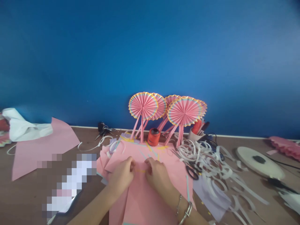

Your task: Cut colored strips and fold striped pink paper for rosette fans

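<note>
My left hand [122, 175] and my right hand [157, 175] are side by side over a stack of pink paper. Both have their fingers bent and pinched at the far edge of the top pink paper sheet [145, 200]. Between them a thin yellow strip [140, 171] shows along that edge. A teal strip marks the sheet's near edge. The fingertips are partly hidden. More pink paper [173, 162] lies underneath. Just beyond stand several pleated pink paper fans [143, 106] with yellow and teal rims, beside a red spool [154, 137].
To the right lie tangled white paper strips [203, 153], black scissor handles [192, 172], lilac paper [213, 197] and a round white device [260, 162]. On the left are pink paper [44, 147], white fabric-like material [25, 128] and keys [104, 129]. A blue wall [150, 47] closes off the back.
</note>
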The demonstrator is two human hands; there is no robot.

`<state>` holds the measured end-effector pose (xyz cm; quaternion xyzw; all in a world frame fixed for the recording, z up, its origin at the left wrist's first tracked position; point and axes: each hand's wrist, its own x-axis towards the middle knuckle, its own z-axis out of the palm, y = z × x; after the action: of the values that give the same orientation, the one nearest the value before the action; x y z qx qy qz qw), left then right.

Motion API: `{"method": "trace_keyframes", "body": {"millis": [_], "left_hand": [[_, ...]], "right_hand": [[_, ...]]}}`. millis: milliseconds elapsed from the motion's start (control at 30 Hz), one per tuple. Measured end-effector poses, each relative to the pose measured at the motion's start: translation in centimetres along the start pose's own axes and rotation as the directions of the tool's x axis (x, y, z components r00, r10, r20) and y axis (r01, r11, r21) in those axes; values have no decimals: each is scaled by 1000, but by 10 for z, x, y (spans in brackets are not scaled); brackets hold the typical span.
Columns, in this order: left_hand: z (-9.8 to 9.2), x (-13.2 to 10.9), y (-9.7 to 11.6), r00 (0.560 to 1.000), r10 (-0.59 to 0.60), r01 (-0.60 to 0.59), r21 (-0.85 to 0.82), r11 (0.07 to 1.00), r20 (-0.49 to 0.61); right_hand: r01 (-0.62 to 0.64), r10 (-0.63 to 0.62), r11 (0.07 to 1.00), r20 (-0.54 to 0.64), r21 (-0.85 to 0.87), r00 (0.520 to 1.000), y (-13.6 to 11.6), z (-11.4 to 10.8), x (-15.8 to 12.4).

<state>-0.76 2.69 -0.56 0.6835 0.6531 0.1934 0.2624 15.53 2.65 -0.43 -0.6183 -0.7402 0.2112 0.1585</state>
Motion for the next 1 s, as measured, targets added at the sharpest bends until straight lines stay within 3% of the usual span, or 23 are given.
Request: {"method": "trace_keyframes", "body": {"millis": [233, 433, 533, 600, 667, 767, 833, 900, 1000], "left_hand": [[0, -4, 4, 998, 48, -44, 78, 996, -45], [-5, -6, 5, 998, 45, -40, 108, 993, -41], [-2, -17, 15, 987, 157, -144, 218, 965, -41], [4, -27, 24, 956, 287, -294, 269, 917, 66], [12, -37, 31, 859, 444, -501, 242, 831, 254], [25, -45, 35, 776, 525, -621, 282, 731, 350], [29, -46, 34, 762, 539, -643, 318, 697, 359], [30, -46, 32, 762, 545, -646, 345, 681, 350], [32, -45, 29, 764, 559, -645, 362, 673, 322]], "right_hand": [[0, 1, 1000, -49, 13, 999, -2, 1, -2], [24, -8, 977, -75, 211, 997, 13, -1, 3], [17, 0, 966, -66, 258, 998, 16, -2, 6], [13, 2, 958, -50, 286, 999, 17, -2, 7], [5, 2, 936, -17, 353, 1000, 18, -5, 10], [-61, 44, 869, 47, 492, 998, 29, -18, 18], [-124, 112, 818, 56, 562, 992, 43, -33, 24], [-145, 195, 814, -30, 562, 980, 59, -48, 29], [-109, 162, 951, -166, 288, 973, 78, -63, 32]]}}
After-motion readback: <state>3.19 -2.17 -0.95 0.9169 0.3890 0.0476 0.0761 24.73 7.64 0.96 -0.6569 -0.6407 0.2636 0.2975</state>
